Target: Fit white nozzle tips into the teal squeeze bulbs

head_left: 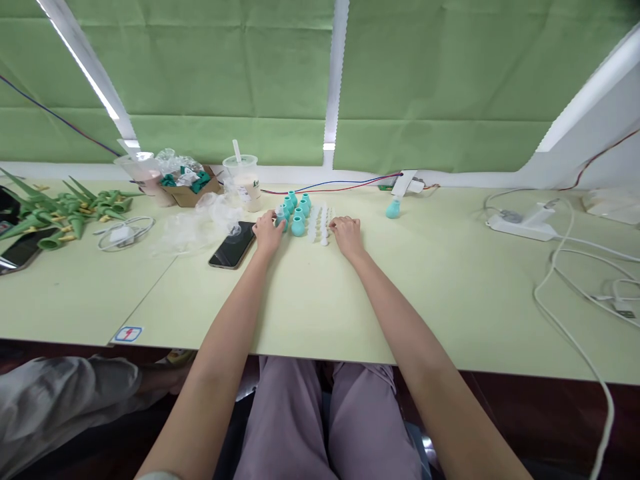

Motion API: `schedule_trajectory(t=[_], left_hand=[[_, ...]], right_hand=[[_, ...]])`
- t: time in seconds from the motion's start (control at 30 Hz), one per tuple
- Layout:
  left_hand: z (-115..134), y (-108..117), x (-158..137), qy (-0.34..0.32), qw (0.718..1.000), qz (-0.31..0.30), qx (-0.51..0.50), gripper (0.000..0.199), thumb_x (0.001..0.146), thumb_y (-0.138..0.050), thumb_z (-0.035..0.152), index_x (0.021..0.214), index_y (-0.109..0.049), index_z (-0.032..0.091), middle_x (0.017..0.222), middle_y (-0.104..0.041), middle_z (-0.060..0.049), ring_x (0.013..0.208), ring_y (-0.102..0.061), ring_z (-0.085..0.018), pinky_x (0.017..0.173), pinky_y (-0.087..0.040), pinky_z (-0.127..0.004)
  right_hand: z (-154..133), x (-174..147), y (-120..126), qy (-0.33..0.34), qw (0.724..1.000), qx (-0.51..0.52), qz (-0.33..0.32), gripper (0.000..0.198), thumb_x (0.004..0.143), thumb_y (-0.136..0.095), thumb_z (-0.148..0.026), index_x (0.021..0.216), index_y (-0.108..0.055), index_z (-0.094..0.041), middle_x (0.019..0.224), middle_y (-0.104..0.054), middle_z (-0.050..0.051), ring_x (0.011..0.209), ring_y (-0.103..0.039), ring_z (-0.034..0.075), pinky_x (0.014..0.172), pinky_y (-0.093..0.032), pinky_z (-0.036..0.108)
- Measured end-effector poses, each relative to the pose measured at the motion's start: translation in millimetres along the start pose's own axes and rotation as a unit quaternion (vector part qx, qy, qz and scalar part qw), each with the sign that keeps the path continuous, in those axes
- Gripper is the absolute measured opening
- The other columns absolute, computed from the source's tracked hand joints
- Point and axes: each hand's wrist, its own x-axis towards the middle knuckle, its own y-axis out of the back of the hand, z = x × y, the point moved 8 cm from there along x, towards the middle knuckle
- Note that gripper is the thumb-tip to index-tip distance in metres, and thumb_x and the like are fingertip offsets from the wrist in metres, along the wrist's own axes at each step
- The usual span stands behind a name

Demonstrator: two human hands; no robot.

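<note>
Two rows of teal bulb-shaped pieces (298, 227) with open necks stand on the table in front of me. My left hand (269, 231) is at their left side, fingers curled around one teal piece in the near left of the group. Just right of the bulbs lie rows of small whitish translucent parts (313, 225). My right hand (347, 235) rests at the right edge of these parts, its fingertips bent and pinched together. Whatever is between those fingertips is too small to make out. A single teal bulb (393, 209) stands apart, farther right.
Left of my hand lie a black phone (233, 245) and clear plastic bags (200, 223). Behind are a drink cup (243, 183) and a cardboard box (193, 193). Green parts (70, 207) fill the far left; a power strip (523, 225) with cables lies right. Another person's leg shows lower left.
</note>
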Motion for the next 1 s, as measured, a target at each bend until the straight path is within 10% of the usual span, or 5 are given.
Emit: schedule_trajectory(t=[1.0], left_hand=[[0, -3, 1, -0.003, 1.0, -0.014, 0.005, 0.021, 0.081, -0.053, 0.031, 0.101, -0.052, 0.023, 0.107, -0.062, -0.004, 0.102, -0.052, -0.022, 0.088, -0.035, -0.036]], right_hand=[[12, 9, -3, -0.02, 0.968, 0.251, 0.023, 0.029, 0.072, -0.052, -0.001, 0.093, -0.065, -0.015, 0.081, -0.067, 0.004, 0.075, -0.062, 0.014, 0.08, -0.046, 0.029]])
